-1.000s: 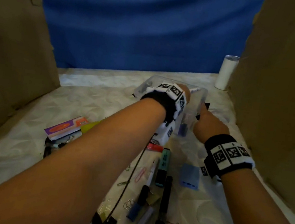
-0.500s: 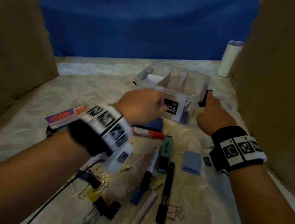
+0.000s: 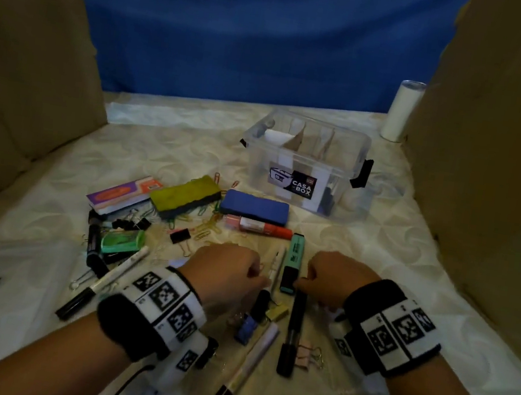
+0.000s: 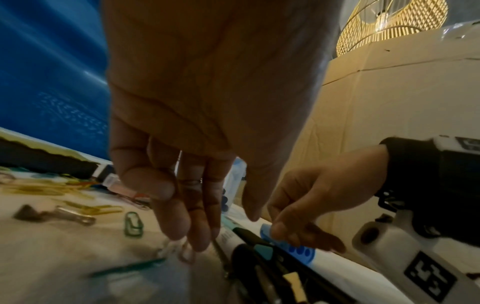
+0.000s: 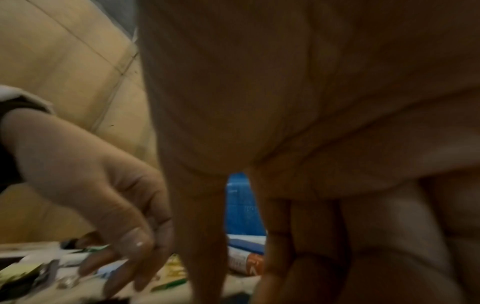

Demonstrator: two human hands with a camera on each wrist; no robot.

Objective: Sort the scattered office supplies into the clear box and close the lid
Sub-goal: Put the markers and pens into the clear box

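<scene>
- Right now, the table has a pale swirly cloth on it, and most of the office things lie on it, so most of the sorting is left to do.
- At the back sits the clear box. It is open, and I can see no lid on it. It has card walls inside. Something dark sits in its right part and something white in its left part, so I think a few things are already in.
- Just in front of the box lie a blue eraser, a yellow eraser and a purple packet.
- Nearer lie an orange marker, a green highlighter, a black marker and a white pen.
- My left hand reaches down beside the pens. Its fingers point down, loose and apart, just over some paper clips. It holds nothing that I can see.
- My right hand is low, just right of the green highlighter. Its fingertips touch a small blue thing. I cannot tell if it is pinched yet.
- I think picking things up comes next. The lid gets closed last of all.
</scene>
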